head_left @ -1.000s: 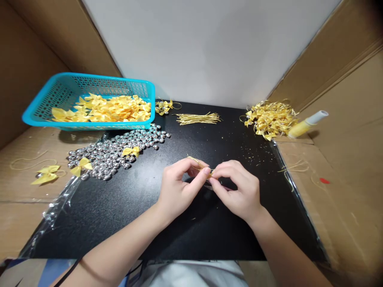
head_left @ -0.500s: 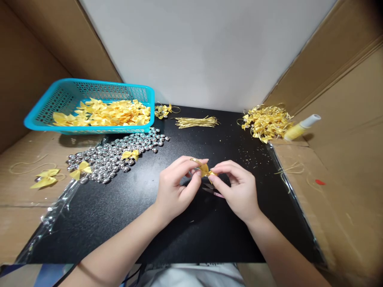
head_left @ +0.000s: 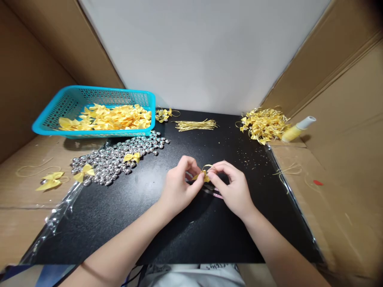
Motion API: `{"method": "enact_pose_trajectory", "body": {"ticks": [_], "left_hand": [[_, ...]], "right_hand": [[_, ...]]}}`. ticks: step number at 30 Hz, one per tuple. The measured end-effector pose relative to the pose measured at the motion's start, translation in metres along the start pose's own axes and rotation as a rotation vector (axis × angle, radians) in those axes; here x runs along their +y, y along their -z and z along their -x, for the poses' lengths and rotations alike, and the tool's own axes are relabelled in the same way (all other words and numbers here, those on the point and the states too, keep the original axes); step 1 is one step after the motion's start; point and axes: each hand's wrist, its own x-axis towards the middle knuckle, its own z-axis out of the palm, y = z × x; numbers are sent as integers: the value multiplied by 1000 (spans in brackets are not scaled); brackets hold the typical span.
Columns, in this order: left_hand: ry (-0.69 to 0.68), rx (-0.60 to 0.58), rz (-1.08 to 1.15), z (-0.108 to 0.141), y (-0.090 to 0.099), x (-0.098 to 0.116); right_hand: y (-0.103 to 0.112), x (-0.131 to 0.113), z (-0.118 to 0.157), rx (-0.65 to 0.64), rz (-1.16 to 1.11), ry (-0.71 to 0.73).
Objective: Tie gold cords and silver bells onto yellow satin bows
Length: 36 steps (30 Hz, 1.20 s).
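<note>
Between my two hands, above the black tabletop, is a yellow ribbon bow (head_left: 206, 178). My left hand (head_left: 181, 187) pinches the bow between thumb and fingers. A gold cord (head_left: 207, 166) curves up from the bow in a small loop. My right hand (head_left: 233, 187) is closed, thumb against index finger, on the cord at the bow's right side; the fingertips partly cover the exact spot. Just beneath the hands lies a small pair of scissors with pink handles (head_left: 218, 195), its blades partly hidden.
A blue basket (head_left: 94, 132) of yellow bows stands back left. Silver beads (head_left: 110, 159) spread before it, with loose bows (head_left: 84, 173) around. Gold cord lengths (head_left: 196, 125) lie at the back. Finished-looking bows (head_left: 265, 123) are heaped back right, beside a yellow thread spool (head_left: 295, 131).
The bow has turned and sits slightly lower, and the cord loop now stands up between the hands. My left fingers have curled in more. The whole view has shifted slightly.
</note>
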Motion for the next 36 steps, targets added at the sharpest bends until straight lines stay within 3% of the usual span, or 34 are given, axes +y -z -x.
{"method": "enact_pose_trajectory", "body": {"ticks": [4,8,15,21,30,36], "left_hand": [[232,24,291,-5,0,1],[343,11,456,-8,1,2],[380,28,513,-9,1,2],[364,59,513,-9,0,4],[548,-209,643,-7,-3,0],[569,-322,637,-5,-4,2]], "right_hand": [[5,2,-3,-93,-189,-44],[9,1,-1,-205,-253,1],[11,4,1,-189,-223,4],[10,-2,2,-183,-232,-114],[9,3,-1,-38,-586,-234],[9,0,-4,8,-647,-276]]}}
